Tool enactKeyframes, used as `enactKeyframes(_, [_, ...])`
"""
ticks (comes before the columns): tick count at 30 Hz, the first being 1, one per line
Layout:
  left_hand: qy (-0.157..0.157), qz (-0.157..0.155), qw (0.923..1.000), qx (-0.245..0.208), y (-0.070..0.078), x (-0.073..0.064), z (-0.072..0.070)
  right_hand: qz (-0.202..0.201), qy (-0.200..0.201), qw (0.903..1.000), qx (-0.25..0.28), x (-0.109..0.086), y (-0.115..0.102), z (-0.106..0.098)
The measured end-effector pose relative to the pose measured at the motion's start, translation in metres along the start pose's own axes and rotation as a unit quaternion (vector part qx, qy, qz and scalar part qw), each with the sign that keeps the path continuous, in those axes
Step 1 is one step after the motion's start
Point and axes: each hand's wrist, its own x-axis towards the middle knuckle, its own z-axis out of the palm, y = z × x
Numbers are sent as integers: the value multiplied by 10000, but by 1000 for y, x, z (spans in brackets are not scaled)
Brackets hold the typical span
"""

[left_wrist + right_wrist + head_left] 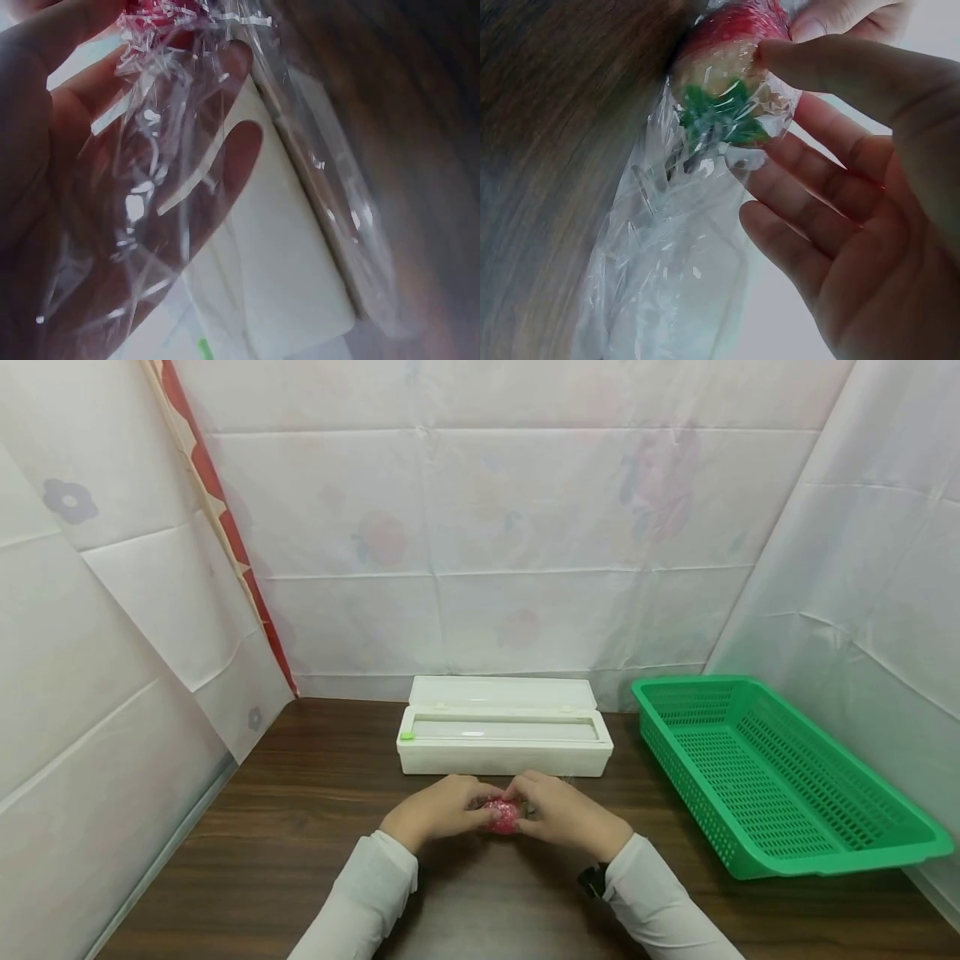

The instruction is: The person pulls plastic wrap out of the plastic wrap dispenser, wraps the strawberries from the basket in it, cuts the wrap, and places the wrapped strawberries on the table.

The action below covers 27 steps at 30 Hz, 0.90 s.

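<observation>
In the middle of the head view, both hands hold a red strawberry (501,816) low over the table. My left hand (442,810) pinches its left side between thumb and fingers, and my right hand (566,814) grips the right side the same way. Clear plastic film (652,247) wraps the strawberry and trails loose from it in the right wrist view. That view also shows the berry's pale shoulder and green leaves. In the left wrist view, crinkled film lies across the left fingers (240,157), and the berry's red tip shows at the top.
Just beyond the hands stands a white cling film dispenser (506,758), its lid (502,693) raised and a small green slider at its left end. A green perforated basket (750,852) is on the right. White sheeting surrounds the dark wooden table (285,860) on three sides.
</observation>
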Motion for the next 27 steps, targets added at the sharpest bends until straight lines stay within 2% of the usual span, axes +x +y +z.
enactKeyframes(3, [334, 184, 9990, 233, -1, 1, -1, 79, 7, 10000, -38, 0, 1, 1])
enactKeyframes(6, [506, 237, 9980, 280, -1, 1, -1, 121, 24, 9999, -56, 1, 1, 2])
enactKeyframes(20, [452, 70, 9984, 333, -3, 3, 1, 220, -145, 9992, -293, 3, 2, 3])
enactKeyframes(27, [875, 164, 9929, 787, -1, 2, 1, 333, -177, 9992, -152, 0, 4, 8])
